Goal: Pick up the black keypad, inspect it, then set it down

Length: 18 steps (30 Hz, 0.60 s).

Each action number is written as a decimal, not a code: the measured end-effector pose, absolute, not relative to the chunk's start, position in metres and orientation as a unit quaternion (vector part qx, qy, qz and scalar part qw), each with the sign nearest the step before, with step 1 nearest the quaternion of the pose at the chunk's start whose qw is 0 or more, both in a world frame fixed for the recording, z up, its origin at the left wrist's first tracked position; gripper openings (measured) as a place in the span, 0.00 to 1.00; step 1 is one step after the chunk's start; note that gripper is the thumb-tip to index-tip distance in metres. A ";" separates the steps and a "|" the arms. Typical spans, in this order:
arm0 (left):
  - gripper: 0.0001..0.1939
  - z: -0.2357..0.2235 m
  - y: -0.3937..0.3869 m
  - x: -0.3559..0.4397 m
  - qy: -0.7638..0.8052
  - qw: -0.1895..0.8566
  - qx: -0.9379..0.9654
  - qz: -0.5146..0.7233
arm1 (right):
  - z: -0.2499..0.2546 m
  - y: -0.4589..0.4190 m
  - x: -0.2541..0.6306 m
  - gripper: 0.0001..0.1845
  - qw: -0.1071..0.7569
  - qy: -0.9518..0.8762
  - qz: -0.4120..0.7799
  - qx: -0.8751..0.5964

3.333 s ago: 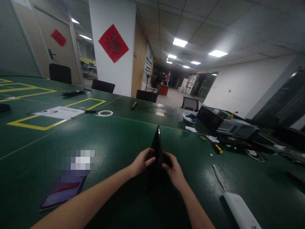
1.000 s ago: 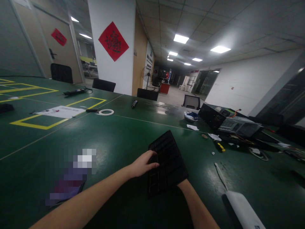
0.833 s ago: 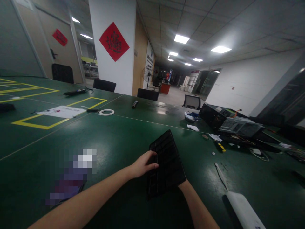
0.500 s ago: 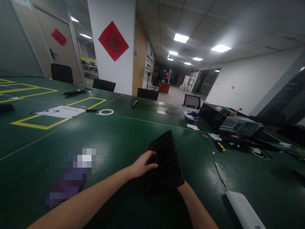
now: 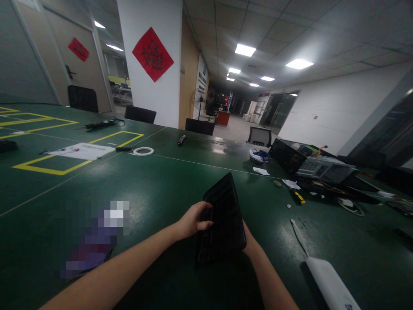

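You have the black panel above the near middle of the desk, tilted, its gridded face turned up and leftward; its long axis runs away from you, far end higher. Your left hand holds its left side, thumb below the fingers, forearm slanting in from lower left. Your right hand is behind it, fingers hidden, so its grip can't be told.
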<state>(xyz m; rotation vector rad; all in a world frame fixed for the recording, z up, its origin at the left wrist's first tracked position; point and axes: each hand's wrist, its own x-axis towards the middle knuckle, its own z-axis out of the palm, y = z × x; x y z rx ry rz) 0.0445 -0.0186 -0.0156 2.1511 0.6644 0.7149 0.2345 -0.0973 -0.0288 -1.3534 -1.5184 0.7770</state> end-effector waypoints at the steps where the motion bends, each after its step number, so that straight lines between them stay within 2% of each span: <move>1: 0.19 -0.015 -0.019 0.045 0.260 0.393 0.835 0.284 | -0.028 -0.098 0.236 0.17 0.464 -0.618 0.320 -0.548; 4: 0.21 -0.013 -0.018 0.044 0.253 0.449 0.795 0.319 | -0.022 -0.099 0.242 0.15 0.447 -0.658 0.286 -0.534; 9: 0.21 -0.005 -0.020 0.044 0.211 0.563 0.713 0.361 | -0.012 -0.097 0.244 0.23 0.421 -0.688 0.223 -0.548; 14: 0.18 0.003 -0.023 0.045 0.192 0.588 0.703 0.351 | -0.007 -0.101 0.232 0.21 0.419 -0.687 0.245 -0.541; 18: 0.18 0.000 -0.021 0.044 0.190 0.596 0.710 0.325 | -0.007 -0.103 0.227 0.22 0.418 -0.673 0.246 -0.558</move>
